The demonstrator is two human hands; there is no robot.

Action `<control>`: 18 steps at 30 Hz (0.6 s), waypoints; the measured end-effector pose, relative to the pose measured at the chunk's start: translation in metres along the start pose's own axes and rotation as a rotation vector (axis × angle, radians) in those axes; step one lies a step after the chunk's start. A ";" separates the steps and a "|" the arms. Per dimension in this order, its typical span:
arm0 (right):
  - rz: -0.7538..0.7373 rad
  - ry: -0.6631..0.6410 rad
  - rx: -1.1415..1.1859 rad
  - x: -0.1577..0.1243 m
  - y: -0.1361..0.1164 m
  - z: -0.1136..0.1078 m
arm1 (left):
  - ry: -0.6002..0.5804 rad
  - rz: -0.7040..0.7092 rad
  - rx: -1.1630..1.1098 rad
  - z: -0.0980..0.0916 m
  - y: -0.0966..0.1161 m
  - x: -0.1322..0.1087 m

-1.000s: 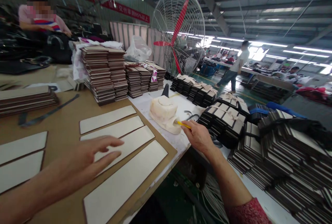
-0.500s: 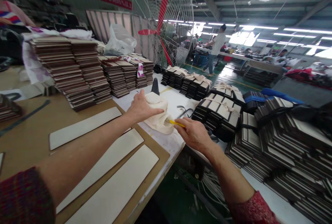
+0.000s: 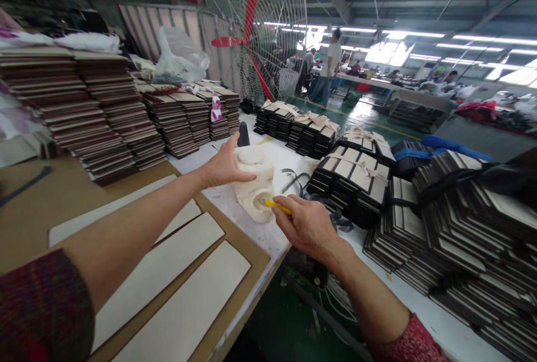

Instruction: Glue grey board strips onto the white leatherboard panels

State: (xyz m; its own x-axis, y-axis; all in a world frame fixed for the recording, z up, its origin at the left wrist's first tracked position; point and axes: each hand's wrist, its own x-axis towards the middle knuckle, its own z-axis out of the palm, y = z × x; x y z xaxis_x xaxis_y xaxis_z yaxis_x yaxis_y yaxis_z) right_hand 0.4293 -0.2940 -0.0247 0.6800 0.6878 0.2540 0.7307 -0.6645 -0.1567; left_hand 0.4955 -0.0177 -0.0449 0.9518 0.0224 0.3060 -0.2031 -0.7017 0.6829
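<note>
My left hand (image 3: pixel 222 167) is spread around the side of a cream plastic jug (image 3: pixel 260 174), thumb across its front. The jug has an opening cut low in the side facing me. In my right hand (image 3: pixel 305 226) is a thin yellow-handled brush (image 3: pixel 279 206), its tip down inside that opening, so the bristles are hard to see. Left of the jug, pale flat board strips (image 3: pixel 172 267) lie on a brown board (image 3: pixel 262 253). Just behind the jug stands a dark grey upright object (image 3: pixel 243 134), partly covered.
Tall stacks of brown-edged panels (image 3: pixel 104 104) rise at the back left. Tied bundles of black-edged panels (image 3: pixel 352 177) line the right, with dark straps (image 3: pixel 296 180) beside the jug. A large caged fan (image 3: pixel 251 26) stands behind. A person (image 3: pixel 331 62) stands in the far aisle.
My view has shifted slightly, and the stacks at left appear farther left. The brush tip sits deeper in the jug's opening. My left hand stays at the jug; the distant person has moved left.
</note>
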 end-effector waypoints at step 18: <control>-0.067 0.081 -0.001 0.001 -0.011 0.007 | -0.198 0.097 -0.373 0.023 -0.016 0.031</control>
State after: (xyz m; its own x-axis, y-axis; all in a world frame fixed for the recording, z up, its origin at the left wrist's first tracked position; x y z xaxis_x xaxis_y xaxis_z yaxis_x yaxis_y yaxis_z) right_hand 0.4224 -0.2836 -0.0297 0.6222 0.7049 0.3404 0.7743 -0.6181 -0.1355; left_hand 0.5333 -0.0222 -0.0618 0.9424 -0.1937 0.2727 -0.3289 -0.3877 0.8611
